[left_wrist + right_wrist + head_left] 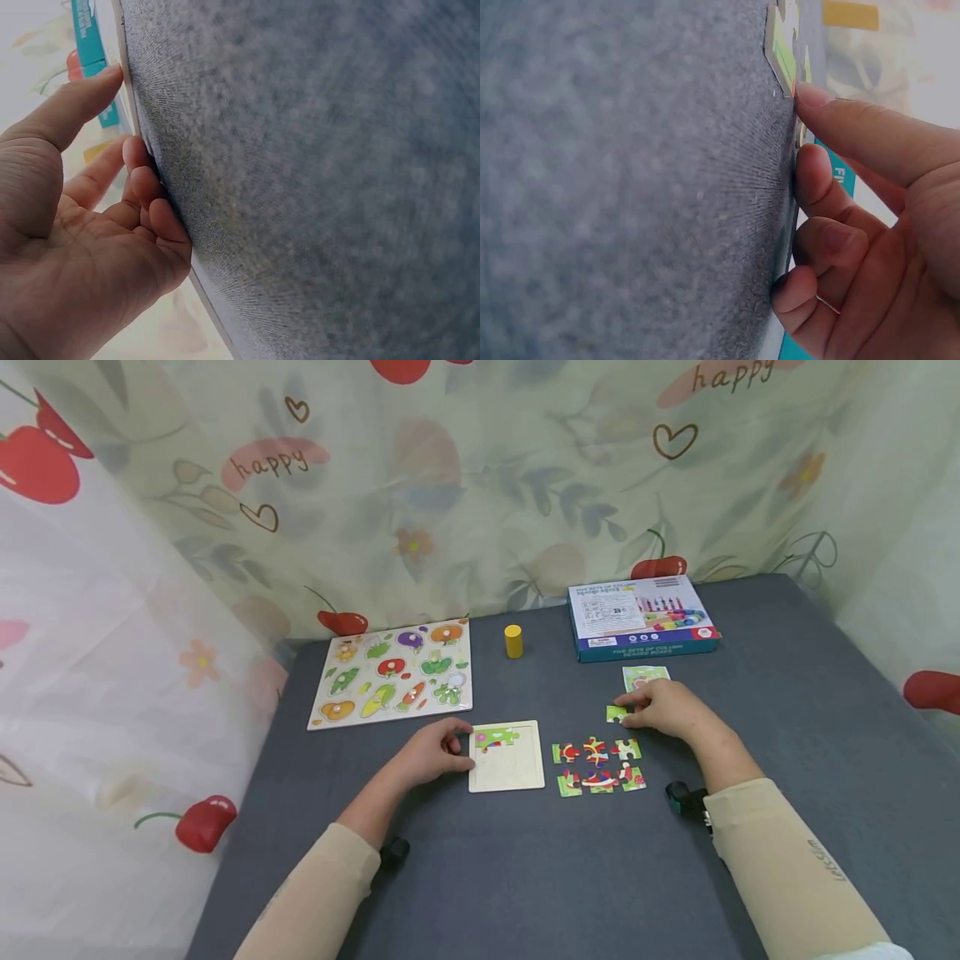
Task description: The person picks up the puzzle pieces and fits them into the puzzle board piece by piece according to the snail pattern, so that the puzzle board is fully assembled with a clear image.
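My left hand (435,749) rests at the left edge of a square wooden puzzle tray (507,778), thumb and index finger touching its rim. A joined strip of puzzle pieces (497,737) lies in the tray's upper left part. My right hand (662,708) pinches a small green jigsaw piece (616,714) between thumb and index finger, at table level. In the right wrist view the other fingers (817,244) are curled below the thumb; that piece is mostly hidden. Several loose jigsaw pieces (601,782) lie in two rows between the tray and my right hand.
A vegetable peg board (352,681) lies at the back left, with a yellow cylinder (513,642) beside it. A flat boxed set (641,620) stands at the back right. A small picture card (637,677) lies between the box and my right hand. A patterned curtain (480,527) hangs behind the table.
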Action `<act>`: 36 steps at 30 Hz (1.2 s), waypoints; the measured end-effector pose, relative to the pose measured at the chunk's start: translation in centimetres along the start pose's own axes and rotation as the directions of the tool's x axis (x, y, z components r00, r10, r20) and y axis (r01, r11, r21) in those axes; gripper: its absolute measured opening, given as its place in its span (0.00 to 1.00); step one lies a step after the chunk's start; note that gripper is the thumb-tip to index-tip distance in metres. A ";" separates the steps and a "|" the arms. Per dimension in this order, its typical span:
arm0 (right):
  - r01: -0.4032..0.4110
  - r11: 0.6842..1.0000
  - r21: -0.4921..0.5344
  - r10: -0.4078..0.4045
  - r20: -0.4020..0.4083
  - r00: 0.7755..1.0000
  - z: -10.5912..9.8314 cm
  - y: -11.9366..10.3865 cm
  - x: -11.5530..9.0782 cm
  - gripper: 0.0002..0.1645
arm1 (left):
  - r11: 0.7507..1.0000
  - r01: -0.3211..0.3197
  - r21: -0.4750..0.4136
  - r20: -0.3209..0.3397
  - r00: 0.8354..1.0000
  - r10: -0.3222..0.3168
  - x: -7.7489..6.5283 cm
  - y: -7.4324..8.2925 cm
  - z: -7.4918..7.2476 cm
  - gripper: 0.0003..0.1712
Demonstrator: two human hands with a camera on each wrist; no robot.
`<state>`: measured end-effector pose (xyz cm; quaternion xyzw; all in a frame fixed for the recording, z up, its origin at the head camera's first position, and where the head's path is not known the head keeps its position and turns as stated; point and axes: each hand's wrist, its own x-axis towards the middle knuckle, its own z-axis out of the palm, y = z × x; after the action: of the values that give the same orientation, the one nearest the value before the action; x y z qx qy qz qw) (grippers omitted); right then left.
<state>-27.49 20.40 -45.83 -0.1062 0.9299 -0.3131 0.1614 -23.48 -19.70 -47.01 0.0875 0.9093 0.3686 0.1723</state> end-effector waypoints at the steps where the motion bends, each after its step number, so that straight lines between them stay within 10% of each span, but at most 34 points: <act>1: 0.002 1.000 -0.006 -0.002 -0.003 1.000 0.0 0.0 0.0 0.24 | 1.000 0.000 0.001 0.001 1.000 0.000 0.0 0.0 0.0 0.28; 36: 0.111 0.973 -0.203 -0.122 -0.042 0.992 0.5 -0.7 0.0 0.19 | 1.000 -0.009 0.004 0.032 0.999 0.008 0.1 -0.1 -0.1 0.26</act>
<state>-27.19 19.55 -45.78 -0.1679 0.9528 -0.2295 0.1061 -23.58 -19.78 -47.02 0.0976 0.9067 0.3661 0.1851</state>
